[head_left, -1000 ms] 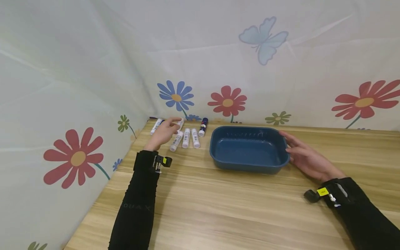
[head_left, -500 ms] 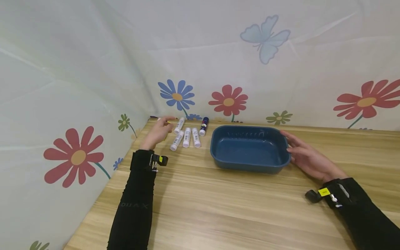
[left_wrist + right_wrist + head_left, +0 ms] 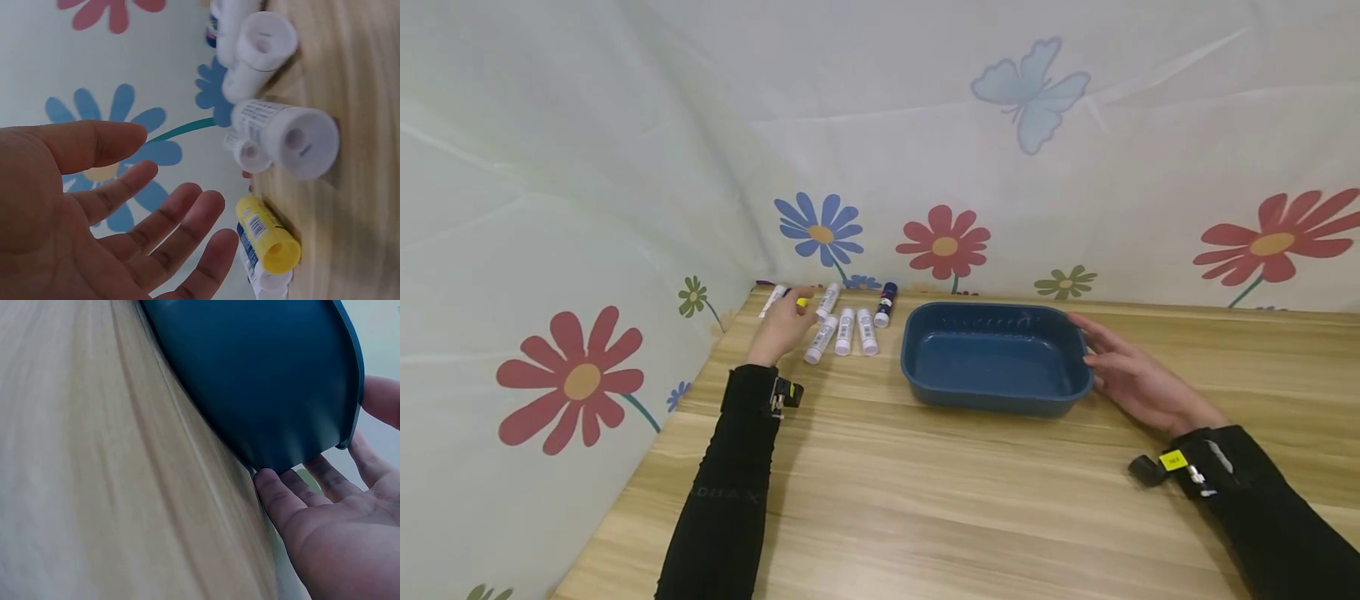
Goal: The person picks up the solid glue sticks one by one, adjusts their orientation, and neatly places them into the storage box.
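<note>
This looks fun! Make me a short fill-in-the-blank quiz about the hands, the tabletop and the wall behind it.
1. The hand touching the dish is the person's ____ one.
2. The other hand, beside the white tubes, holds ____.
3. The tabletop has a pattern like ____ grain.
4. The butterfly printed on the wall is light ____.

Missing words: right; nothing; wood; blue.

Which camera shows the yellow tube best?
The left wrist view: the yellow tube lies close, its side and end clear. The head view shows only a small part by the left hand; the right wrist view, none.
</note>
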Demonstrator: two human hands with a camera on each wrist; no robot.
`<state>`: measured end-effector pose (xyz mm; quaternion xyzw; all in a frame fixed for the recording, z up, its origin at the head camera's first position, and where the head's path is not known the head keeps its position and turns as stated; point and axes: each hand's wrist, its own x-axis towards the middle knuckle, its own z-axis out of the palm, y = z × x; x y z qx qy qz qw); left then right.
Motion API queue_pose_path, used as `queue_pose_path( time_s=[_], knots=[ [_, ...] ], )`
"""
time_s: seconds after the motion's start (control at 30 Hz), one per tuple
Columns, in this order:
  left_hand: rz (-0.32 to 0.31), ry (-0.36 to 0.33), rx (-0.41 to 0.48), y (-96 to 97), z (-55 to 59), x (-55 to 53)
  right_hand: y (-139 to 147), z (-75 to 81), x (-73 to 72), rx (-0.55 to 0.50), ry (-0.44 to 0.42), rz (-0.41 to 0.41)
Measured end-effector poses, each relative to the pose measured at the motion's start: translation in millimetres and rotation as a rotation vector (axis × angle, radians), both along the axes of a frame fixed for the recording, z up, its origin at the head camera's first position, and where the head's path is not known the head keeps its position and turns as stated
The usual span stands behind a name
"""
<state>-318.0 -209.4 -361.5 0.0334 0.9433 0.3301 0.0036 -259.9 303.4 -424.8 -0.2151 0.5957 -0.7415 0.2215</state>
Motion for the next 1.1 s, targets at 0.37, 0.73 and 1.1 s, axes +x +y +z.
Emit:
queue_pose_path(
  time_s=[0.37, 0.73, 1.1],
  knots=[
    [-0.04, -0.053, -0.081, 12.8, -20.2, -4.2, 0, -0.1, 0.1, 0.018, -0.014, -0.012],
    [-0.058, -0.036, -0.106, 9.9, -30.2, -6.3, 1, -0.4, -1.5, 0.003, -0.009, 0.006],
    [-0.027, -0.124, -0.092, 9.4, -33.5, -9.0, 0, -0.3, -1.6, 0.013, -0.02, -0.007]
  ],
)
